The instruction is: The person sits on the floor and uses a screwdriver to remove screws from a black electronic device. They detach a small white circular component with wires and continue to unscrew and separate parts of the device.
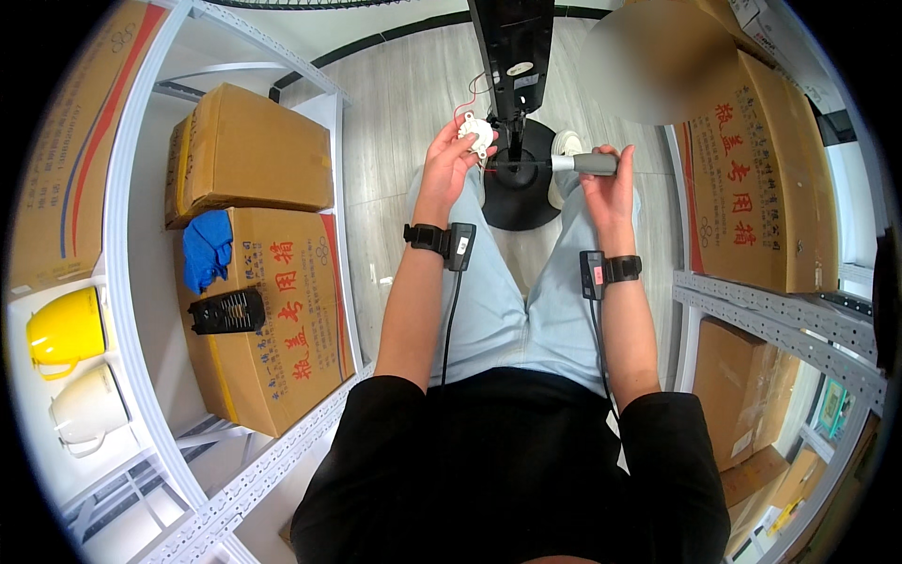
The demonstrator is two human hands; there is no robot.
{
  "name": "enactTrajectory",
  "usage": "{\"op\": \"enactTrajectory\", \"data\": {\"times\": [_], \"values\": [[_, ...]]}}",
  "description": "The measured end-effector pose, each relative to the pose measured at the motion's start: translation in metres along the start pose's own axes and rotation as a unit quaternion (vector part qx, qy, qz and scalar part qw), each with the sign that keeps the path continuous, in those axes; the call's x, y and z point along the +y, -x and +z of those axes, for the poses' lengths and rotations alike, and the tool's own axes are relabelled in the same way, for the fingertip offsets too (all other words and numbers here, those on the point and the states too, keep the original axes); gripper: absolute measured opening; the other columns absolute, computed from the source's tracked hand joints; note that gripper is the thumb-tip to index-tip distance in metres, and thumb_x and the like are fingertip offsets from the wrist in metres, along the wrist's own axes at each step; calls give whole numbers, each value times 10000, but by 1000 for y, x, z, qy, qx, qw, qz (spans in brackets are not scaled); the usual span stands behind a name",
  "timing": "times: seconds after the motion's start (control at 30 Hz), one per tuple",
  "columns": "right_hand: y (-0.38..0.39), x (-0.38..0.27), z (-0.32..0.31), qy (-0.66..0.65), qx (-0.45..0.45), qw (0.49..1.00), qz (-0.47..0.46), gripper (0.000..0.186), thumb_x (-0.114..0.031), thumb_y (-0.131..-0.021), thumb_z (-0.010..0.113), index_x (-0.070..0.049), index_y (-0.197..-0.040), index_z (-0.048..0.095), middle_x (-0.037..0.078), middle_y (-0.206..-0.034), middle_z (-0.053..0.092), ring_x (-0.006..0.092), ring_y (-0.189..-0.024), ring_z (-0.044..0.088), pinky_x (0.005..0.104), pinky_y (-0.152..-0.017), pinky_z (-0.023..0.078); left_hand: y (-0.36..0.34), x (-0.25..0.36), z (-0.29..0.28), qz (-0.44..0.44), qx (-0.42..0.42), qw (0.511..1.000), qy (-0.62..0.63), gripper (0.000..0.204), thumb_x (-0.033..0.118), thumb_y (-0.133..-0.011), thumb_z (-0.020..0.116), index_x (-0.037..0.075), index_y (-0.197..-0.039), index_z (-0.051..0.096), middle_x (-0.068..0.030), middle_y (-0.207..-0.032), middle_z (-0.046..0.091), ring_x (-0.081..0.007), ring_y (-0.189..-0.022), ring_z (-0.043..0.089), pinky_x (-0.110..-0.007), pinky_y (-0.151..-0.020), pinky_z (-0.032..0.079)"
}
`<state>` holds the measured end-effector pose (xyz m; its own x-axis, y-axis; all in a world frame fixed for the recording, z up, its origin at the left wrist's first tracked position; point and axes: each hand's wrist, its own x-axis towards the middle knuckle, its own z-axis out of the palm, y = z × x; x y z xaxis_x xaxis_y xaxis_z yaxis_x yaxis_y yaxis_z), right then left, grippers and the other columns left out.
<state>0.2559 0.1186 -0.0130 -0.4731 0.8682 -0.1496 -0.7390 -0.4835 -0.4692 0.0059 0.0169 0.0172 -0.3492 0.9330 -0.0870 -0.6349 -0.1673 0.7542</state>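
To the left of the left hand (pixel 445 162) stands a tall white metal shelving rack (pixel 268 462), and to the right of the right hand (pixel 613 193) another perforated metal rack (pixel 780 324). Both carry brown cardboard cartons (pixel 258 371), seemingly stowed at the sides so the space between the arms stays free. Just beyond and between the hands rises a black stand with an upright post (pixel 512 42) and a broad round base, its breadth probably keeping it steady.

On a carton left of the left hand lie a crumpled blue cloth (pixel 208 249) and, just beside it, a black slotted plastic part (pixel 227 312), perhaps set there to be within reach. Farther left sit a glossy yellow mug (pixel 66 329) and a cream-white mug (pixel 89 409).

The right hand grips a screwdriver with a thick grey handle (pixel 596 164), its thin shaft pointing left toward the other hand; holding it by the handle presumably gives control over turning. The left hand pinches a small round white plastic disc part (pixel 475 135) by its edge, apparently leaving the face exposed. Thinnest of all, a red wire (pixel 460 108) curls up from it.
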Motion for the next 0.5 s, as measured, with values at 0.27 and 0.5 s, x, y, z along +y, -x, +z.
{"op": "enactTrajectory", "data": {"times": [0.27, 0.5], "values": [[-5, 26, 31, 257, -23, 966, -28, 281, -305, -971, 551, -80, -804, 549, 2, -775, 520, 92, -744, 487, 268, -683, 419, -3, -12, -3, -13, -30, 998, -54, 523, -54, -894, 522, -34, -1393, 364, -137, -1238, 542, -233, -1119, 580, -409, -968, 510], [-3, 65, 56, 414, 26, 910, 9, 181, -245, -908, 647, -69, -903, 605, -19, -683, 541, 57, -584, 492, 216, -520, 386, -1, -21, 1, -26, -39, 981, -190, 571, -41, -878, 591, -26, -1402, 365, -116, -1251, 551, -186, -1132, 562, -326, -971, 486]]}}
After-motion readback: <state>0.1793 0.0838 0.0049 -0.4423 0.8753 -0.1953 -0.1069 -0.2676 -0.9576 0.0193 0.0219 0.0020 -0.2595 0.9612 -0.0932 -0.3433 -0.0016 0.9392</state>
